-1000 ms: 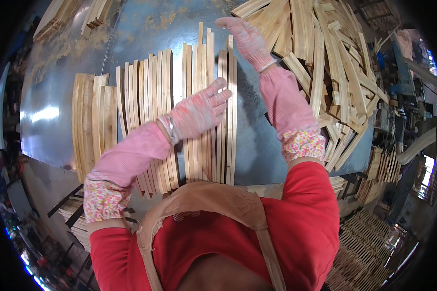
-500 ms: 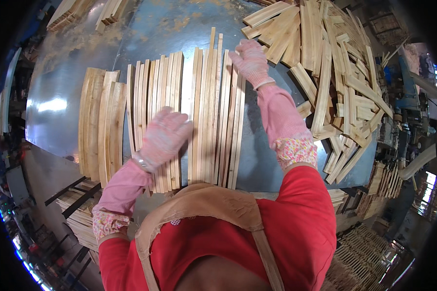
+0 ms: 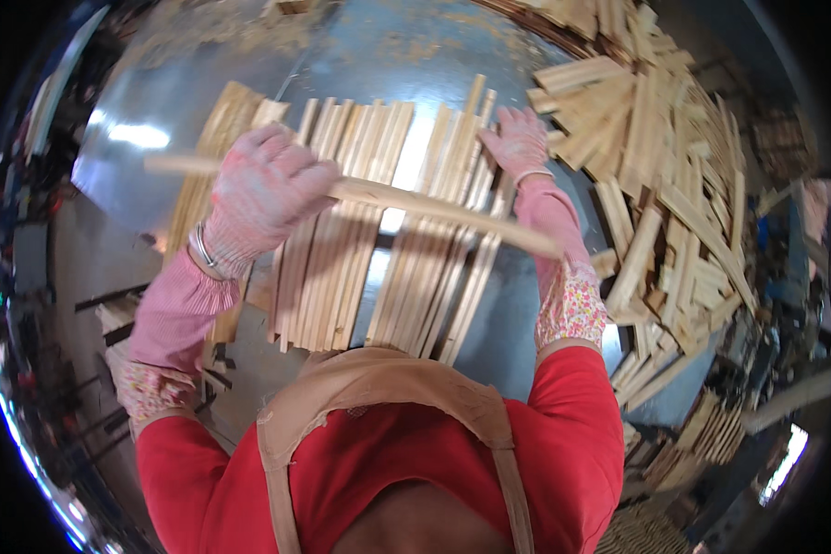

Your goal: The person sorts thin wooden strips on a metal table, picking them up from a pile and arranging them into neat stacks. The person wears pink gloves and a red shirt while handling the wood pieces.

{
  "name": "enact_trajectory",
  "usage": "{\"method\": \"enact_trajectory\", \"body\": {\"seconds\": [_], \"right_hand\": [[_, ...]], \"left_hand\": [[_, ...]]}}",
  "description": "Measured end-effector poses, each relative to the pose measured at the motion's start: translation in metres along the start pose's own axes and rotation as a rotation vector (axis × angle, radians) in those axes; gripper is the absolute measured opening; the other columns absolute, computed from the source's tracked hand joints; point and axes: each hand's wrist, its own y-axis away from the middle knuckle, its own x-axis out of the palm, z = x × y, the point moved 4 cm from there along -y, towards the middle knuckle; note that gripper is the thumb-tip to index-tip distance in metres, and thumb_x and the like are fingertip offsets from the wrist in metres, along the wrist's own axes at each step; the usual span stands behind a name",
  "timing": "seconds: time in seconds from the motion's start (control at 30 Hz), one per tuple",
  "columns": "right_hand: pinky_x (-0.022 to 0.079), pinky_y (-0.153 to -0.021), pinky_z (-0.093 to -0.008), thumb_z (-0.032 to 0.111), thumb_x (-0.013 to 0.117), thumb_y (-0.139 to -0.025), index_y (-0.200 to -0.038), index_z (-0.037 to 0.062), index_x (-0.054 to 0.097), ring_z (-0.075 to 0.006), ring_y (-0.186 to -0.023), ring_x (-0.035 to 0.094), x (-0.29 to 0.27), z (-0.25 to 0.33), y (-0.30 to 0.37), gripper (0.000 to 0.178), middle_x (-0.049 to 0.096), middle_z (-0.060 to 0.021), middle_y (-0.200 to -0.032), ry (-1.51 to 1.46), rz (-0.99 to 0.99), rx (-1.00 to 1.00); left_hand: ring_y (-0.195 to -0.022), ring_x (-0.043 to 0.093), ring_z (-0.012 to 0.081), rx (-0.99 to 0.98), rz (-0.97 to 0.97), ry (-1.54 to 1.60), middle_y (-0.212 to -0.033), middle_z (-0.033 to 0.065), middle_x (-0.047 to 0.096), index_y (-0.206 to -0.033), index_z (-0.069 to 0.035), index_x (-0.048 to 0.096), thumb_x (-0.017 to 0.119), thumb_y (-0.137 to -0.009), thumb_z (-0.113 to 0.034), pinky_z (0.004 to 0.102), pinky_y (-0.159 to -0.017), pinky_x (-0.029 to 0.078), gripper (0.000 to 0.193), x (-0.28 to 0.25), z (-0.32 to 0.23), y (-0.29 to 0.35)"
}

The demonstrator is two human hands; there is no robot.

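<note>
My left hand (image 3: 272, 189), in a pink-and-white knit glove, is closed around a long wooden strip (image 3: 425, 205). The strip is raised above the table and lies crosswise over the rows, its right end near my right forearm. Under it, narrow strips stand side by side in a left row (image 3: 342, 277) and a right row (image 3: 415, 286), a gap between them. My right hand (image 3: 519, 143), gloved alike, is open at the far right end of the right row, its fingers spread against the strip ends. Whether it grips any strip cannot be made out.
A large loose heap of wooden pieces (image 3: 674, 212) covers the table's right side. Wider boards (image 3: 214, 138) lie left of the rows. The metal table (image 3: 388, 60) carries sawdust at its far side. Stacked wood (image 3: 702, 439) stands below the table at right.
My left hand has moved left and up off the rows and now holds a strip crosswise. My right hand stays by the right row's far end. The whole view has tilted a little.
</note>
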Motion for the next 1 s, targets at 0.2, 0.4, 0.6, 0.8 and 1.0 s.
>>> {"method": "enact_trajectory", "body": {"seconds": [0.2, 0.4, 0.6, 0.8, 1.0], "right_hand": [[0.028, -0.125, -0.0550, 0.059, 0.061, -0.094, -0.140, 0.0218, 0.073, -0.0398, -0.154, 0.043, 0.019, 0.011, -0.011, 0.060, 0.058, -0.0113, -0.160, 0.008, 0.146, -0.009], [0.035, -0.125, -0.0473, 0.051, 0.068, -0.096, -0.129, 0.0148, 0.078, -0.0398, -0.150, 0.048, 0.011, -0.013, 0.004, 0.050, 0.059, -0.0120, -0.159, -0.225, 0.053, 0.085], [0.052, -0.109, -0.0408, 0.030, 0.072, -0.102, -0.141, 0.0069, 0.064, -0.0302, -0.121, 0.066, -0.003, -0.041, 0.042, 0.046, 0.067, -0.0143, -0.130, -1.545, -0.262, 0.292], [0.066, -0.083, -0.0426, 0.022, 0.076, -0.101, -0.143, 0.0036, 0.055, -0.0251, -0.093, 0.072, -0.023, 0.059, 0.145, 0.051, 0.068, -0.0118, -0.114, -1.712, 0.056, 0.451], [0.065, -0.084, -0.0372, 0.022, 0.076, -0.101, -0.131, -0.0045, 0.066, -0.0218, -0.089, 0.074, -0.003, 0.106, 0.252, 0.042, 0.074, -0.0112, -0.102, -1.503, 0.110, 0.732]], "left_hand": [[-0.100, 0.072, 0.0353, -1.258, -0.016, 0.276, -0.102, 0.0143, 0.075, -0.126, -0.011, 0.075, 0.080, -0.093, -0.040, 0.0489, -0.091, 0.054, 0.045, 0.114, 0.035, 0.246], [-0.135, 0.060, 0.0363, -1.337, 0.295, -0.013, -0.145, 0.0186, 0.063, -0.148, -0.016, 0.064, 0.081, -0.090, -0.043, 0.0500, -0.114, 0.047, 0.067, 0.164, 0.009, 0.291], [-0.151, 0.041, 0.0383, -1.029, 0.133, -0.237, -0.164, 0.0165, 0.046, -0.158, -0.023, 0.055, 0.078, -0.092, -0.041, 0.0573, -0.128, 0.028, 0.071, 0.214, -0.002, 0.306], [-0.153, 0.041, 0.0373, -1.169, 0.290, -0.279, -0.166, 0.0160, 0.045, -0.163, -0.029, 0.046, 0.072, -0.098, -0.045, 0.0551, -0.124, 0.034, 0.072, 0.211, 0.078, 0.309], [-0.150, 0.046, 0.0358, -1.322, 0.418, -0.330, -0.164, 0.0134, 0.047, -0.164, -0.036, 0.043, 0.068, -0.099, -0.055, 0.0515, -0.120, 0.041, 0.071, 0.220, 0.200, 0.341]]}}
